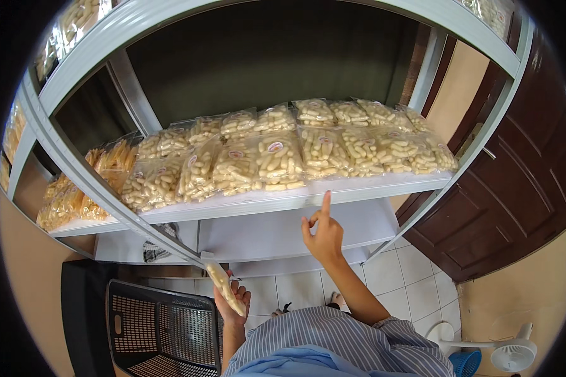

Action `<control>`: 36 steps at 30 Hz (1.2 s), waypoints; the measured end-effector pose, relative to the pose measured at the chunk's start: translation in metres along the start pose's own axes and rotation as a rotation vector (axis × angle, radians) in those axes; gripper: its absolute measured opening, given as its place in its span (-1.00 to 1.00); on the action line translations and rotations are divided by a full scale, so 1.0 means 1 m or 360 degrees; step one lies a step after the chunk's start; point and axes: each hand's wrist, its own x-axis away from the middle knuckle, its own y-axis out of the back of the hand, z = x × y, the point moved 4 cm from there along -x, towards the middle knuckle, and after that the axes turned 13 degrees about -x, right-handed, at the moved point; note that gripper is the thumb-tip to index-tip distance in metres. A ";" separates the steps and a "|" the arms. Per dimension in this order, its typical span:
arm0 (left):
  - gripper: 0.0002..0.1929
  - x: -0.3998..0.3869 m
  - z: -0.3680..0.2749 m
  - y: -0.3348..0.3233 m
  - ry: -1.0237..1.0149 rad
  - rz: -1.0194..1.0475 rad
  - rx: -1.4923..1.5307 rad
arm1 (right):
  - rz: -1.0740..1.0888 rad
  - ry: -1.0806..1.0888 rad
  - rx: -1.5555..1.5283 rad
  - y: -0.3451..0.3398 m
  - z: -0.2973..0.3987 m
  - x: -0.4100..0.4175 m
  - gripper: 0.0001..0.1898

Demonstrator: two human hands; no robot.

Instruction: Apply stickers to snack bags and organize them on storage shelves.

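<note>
My left hand (233, 301) grips a clear plastic bag of pale finger-shaped snacks (224, 287), held low in front of the shelf's left post. Raised before the shelf edge, my right hand (324, 235) holds nothing; its index finger points up and the other fingers are bent. Two rows of similar snack bags (278, 158) stand along the metal shelf (292, 200), the back row set higher. Round labels show on several of them. At the left end are bags of longer orange-yellow sticks (115, 162).
A black perforated plastic basket (165, 325) sits at lower left. Below are lower shelf boards (287, 233) and a checked cloth (158, 245). A brown door (514, 188) stands right. A white fan (514, 353) and a blue basket (465, 364) are at lower right.
</note>
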 end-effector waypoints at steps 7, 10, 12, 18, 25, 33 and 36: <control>-0.61 0.000 0.031 -0.019 -0.0014 0.0024 0.0023 | 0.0416 -0.0397 0.0008 0.027 -0.020 -0.008 -0.19; -0.61 0.003 0.044 -0.027 -0.0032 -0.0014 0.0080 | 0.0197 -0.0216 -0.0137 0.049 -0.030 -0.007 -0.19; -0.62 0.003 0.055 -0.035 -0.0047 -0.0029 0.0102 | 0.0033 -0.0094 -0.0149 0.068 -0.043 -0.008 -0.19; -0.63 -0.004 0.088 -0.062 -0.0066 -0.0014 0.0080 | 0.0486 -0.0364 0.0194 0.104 -0.084 -0.013 -0.18; -0.61 -0.012 0.128 -0.104 -0.0106 0.0020 0.0150 | 0.0110 -0.0157 -0.0130 0.150 -0.101 -0.016 -0.15; -0.63 0.003 0.154 -0.105 0.0040 -0.0090 0.0071 | 0.0594 -0.0534 0.0179 0.161 -0.123 -0.018 -0.10; -0.63 0.006 0.149 -0.106 -0.0043 -0.0026 0.0083 | 0.0608 -0.0672 0.0108 0.152 -0.124 -0.014 -0.08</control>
